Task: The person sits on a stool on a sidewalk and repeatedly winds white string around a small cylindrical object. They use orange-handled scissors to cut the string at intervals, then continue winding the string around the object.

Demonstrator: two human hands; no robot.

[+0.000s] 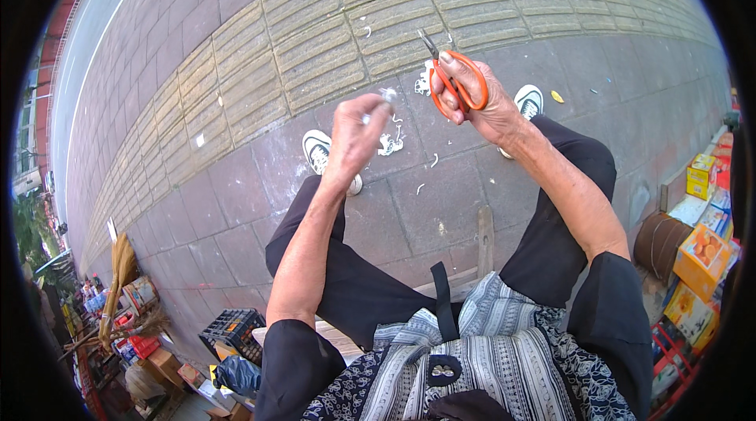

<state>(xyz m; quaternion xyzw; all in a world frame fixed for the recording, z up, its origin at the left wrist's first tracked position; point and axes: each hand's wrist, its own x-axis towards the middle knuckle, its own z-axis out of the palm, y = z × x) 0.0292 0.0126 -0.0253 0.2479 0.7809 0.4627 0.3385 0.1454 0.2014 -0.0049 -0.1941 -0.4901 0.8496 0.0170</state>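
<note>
My right hand (481, 99) holds a pair of scissors (460, 84) with orange-red handles, its fingers through the loops. The dark blades point up and to the left and look nearly closed. My left hand (360, 131), slightly blurred, pinches a small white item (387, 95) between thumb and fingers, left of the scissors; what the item is cannot be told. White scraps (390, 144) lie on the pavement below and between my hands, with another white cluster (423, 79) just behind the scissors. Thin curled bits are scattered around.
My shoes (319, 151) rest on grey paving beside yellow tactile tiles (319, 57). At the left stand a straw broom (121, 261), a black plastic crate (233, 326) and cartons. Boxed goods, including an orange box (701, 261), and a brown drum (658, 244) are at the right.
</note>
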